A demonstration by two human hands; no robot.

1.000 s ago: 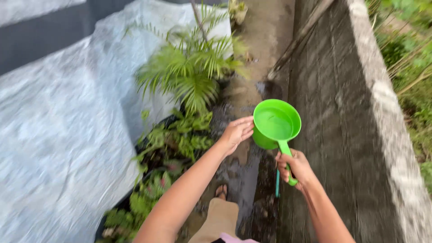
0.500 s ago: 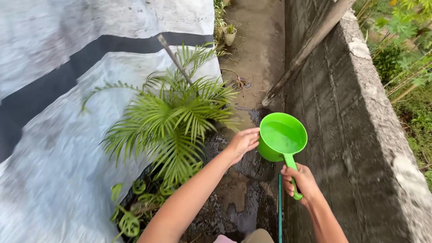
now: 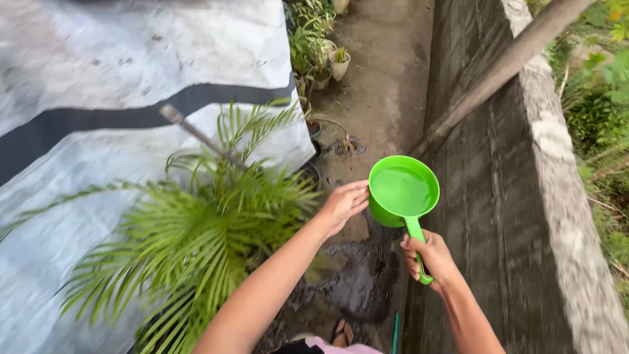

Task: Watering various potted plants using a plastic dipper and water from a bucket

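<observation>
The right hand (image 3: 429, 257) has its grip closed around the handle of a bright green plastic water dipper (image 3: 402, 192); the fingers wrap the handle near its lower end. The dipper is held level above the wet concrete path (image 3: 367, 275), close to the grey concrete wall (image 3: 498, 196) on the right side, and water fills its round bowl. The left hand (image 3: 342, 204) is open, with fingers together and slightly bent; its fingertips are at the left outer side of the bowl, and whether they really touch it I cannot tell. This hand has hold of nothing.

To the left of the arms stands a potted palm plant (image 3: 196, 236) with long thin green leaves and a wooden stick (image 3: 196, 136) rising out of it at an angle. Behind the palm lies a large grey-white tarpaulin (image 3: 98, 85) with a dark band across it. Farther along the path stand several small potted plants (image 3: 321, 52). A wooden pole (image 3: 498, 72) leans against the wall. At the bottom edge, a foot in a sandal (image 3: 339, 333) is on the wet ground.
</observation>
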